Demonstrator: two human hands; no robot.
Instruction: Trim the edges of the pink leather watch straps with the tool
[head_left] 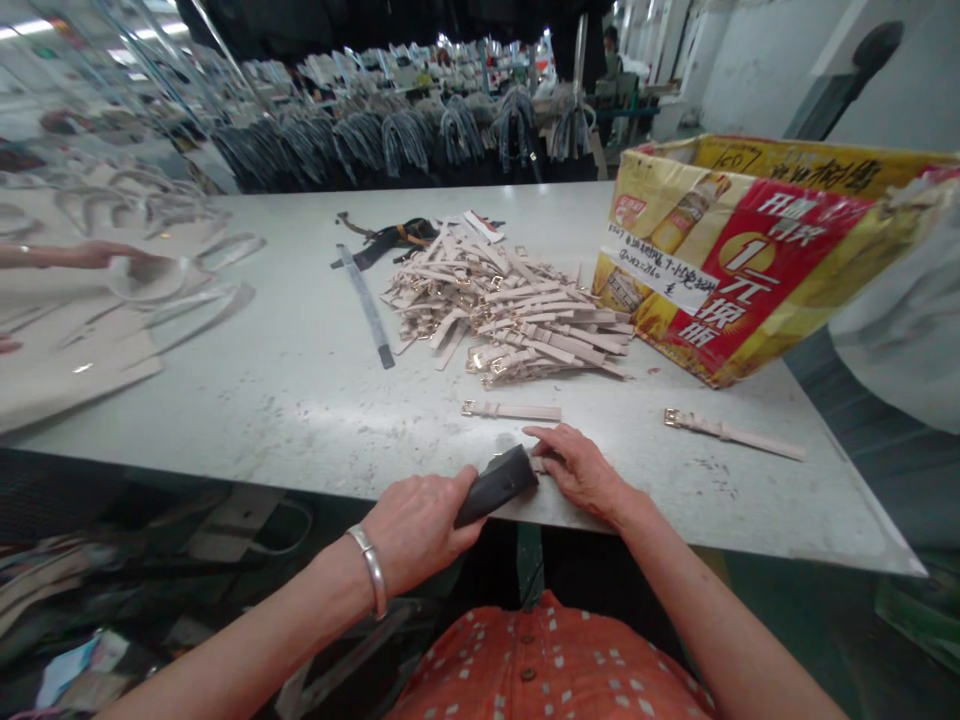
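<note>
My left hand (424, 525), with a silver bangle at the wrist, is wrapped around a dark, blocky hand tool (499, 487); its exact kind is not clear. The tool's front end is over a small beige strap (538, 464) by the table's front edge, hiding most of it. My right hand (581, 475) presses its fingers on the strap's right end. Just beyond lies a beige buckle strap (517, 411), its gold buckle to the left. Another buckle strap (735, 436) rests farther right.
A heap of beige buckle straps (510, 310) covers the table's middle. To its right stands a yellow and red cardboard box (720, 270). A clear strip (365, 305) and dark straps (397, 240) lie left. Another person's hand (97, 254) touches beige pieces (90, 350) at far left.
</note>
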